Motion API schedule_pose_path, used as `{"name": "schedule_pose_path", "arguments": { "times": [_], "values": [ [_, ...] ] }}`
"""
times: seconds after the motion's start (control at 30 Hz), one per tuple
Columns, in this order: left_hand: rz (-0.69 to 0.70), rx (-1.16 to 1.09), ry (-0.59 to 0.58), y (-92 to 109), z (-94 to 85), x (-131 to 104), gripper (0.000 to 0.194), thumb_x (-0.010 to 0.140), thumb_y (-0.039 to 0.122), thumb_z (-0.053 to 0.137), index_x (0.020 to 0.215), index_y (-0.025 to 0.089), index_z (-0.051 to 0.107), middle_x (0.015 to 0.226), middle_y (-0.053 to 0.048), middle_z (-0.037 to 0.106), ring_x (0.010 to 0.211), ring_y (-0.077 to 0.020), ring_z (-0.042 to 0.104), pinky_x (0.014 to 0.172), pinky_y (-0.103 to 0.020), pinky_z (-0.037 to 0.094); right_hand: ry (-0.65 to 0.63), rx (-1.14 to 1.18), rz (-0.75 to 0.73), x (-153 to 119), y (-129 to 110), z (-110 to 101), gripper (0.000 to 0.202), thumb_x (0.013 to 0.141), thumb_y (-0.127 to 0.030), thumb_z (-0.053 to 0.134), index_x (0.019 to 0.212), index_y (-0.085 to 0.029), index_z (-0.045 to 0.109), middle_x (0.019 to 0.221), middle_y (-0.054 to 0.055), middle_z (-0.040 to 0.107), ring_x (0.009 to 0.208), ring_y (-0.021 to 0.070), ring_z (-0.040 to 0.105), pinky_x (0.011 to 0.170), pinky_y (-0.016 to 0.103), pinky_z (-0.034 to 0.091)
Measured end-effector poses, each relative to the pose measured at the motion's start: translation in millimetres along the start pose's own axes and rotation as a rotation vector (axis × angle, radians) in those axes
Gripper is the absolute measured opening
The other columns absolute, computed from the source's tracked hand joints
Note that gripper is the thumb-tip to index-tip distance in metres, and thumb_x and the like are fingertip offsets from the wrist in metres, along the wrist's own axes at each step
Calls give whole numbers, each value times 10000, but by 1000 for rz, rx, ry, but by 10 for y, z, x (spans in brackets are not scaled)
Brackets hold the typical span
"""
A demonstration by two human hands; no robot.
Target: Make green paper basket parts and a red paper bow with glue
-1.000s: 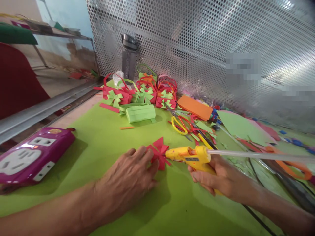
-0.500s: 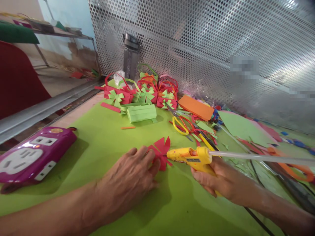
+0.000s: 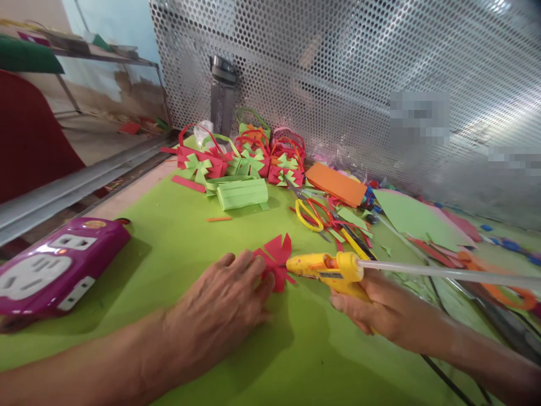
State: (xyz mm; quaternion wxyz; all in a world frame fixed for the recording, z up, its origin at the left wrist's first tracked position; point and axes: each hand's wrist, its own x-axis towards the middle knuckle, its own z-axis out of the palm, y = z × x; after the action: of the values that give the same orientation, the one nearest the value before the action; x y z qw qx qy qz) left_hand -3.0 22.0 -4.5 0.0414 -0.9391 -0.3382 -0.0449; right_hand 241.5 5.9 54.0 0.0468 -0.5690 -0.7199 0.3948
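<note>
A red paper flower point(image 3: 277, 251) with cut petals is at the middle of the green tabletop point(image 3: 177, 242). My left hand point(image 3: 228, 304) is closed on the flower's left side, its fingers covering part of it. In my right hand point(image 3: 380, 310) is a yellow hot glue gun point(image 3: 329, 269), gripped by the handle. Its nozzle points left and meets the flower near its centre. A long clear glue stick point(image 3: 435, 270) sticks out of the gun's back. Any glue at the tip is too small to make out.
Small red paper baskets point(image 3: 205, 160) with green bows stand at the back beside a grey bottle point(image 3: 222, 96). A green paper piece point(image 3: 243, 194), scissors point(image 3: 310, 215), orange paper point(image 3: 336, 184) and scraps lie ahead. A purple power strip point(image 3: 63, 265) sits left; perforated metal point(image 3: 270, 62) rises behind.
Both hands, the flower and the glue gun hold almost the same positions. The whole view has shifted very slightly.
</note>
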Motion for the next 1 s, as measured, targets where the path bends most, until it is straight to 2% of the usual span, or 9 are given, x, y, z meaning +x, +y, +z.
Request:
{"name": "schedule_pose_path", "arguments": {
  "times": [0.17,0.33,0.57,0.7,0.77,0.9,1.0],
  "values": [
    [2,-1,-5,-8,14,-10,378,884,444,403,1085,160,552,958,-91,525,873,-269,490,687,-438,471,-7,-57,57,-48,28,-4,300,831,-471,502,706,-224,617,530,-24,504,501,127,454,516,258,387],
    [-6,-11,-19,-3,-6,-4,370,885,443,400,1060,159,561,965,-93,528,878,-272,492,686,-444,476,5,-40,2,-54,25,2,336,838,-477,487,656,-219,599,525,-24,493,494,119,446,505,251,381],
    [-33,-80,-66,-4,-9,21,386,866,444,446,1090,146,549,1054,-109,520,938,-285,484,724,-469,488,-12,-108,65,-68,4,2,323,834,-494,487,752,-217,630,543,-20,502,513,130,460,518,263,382],
    [-53,-112,-66,-5,-5,19,345,878,418,440,1086,167,554,1135,-107,501,998,-283,470,771,-477,485,-10,-65,11,-13,-61,-24,307,855,-468,461,943,-221,621,528,-34,487,487,128,455,494,255,379],
    [-57,-121,-62,-6,-2,20,353,881,422,431,1091,166,554,1136,-113,498,993,-280,476,757,-470,493,-10,-44,-18,2,-64,-33,271,858,-444,465,888,-227,625,515,-37,480,471,121,444,478,246,372],
    [-54,-111,-61,-8,9,17,414,867,467,430,1105,150,551,1167,-135,490,1025,-302,468,763,-483,493,-12,-43,-51,-9,-20,-20,324,850,-434,484,631,-218,585,500,-31,485,465,108,441,468,237,366],
    [-38,-88,-49,-5,11,7,406,883,460,396,1109,160,551,1175,-132,502,1010,-296,476,754,-475,496,16,-14,-82,-2,-1,-5,274,846,-437,495,722,-218,603,502,-41,496,459,105,446,460,232,371]
  ]
}}
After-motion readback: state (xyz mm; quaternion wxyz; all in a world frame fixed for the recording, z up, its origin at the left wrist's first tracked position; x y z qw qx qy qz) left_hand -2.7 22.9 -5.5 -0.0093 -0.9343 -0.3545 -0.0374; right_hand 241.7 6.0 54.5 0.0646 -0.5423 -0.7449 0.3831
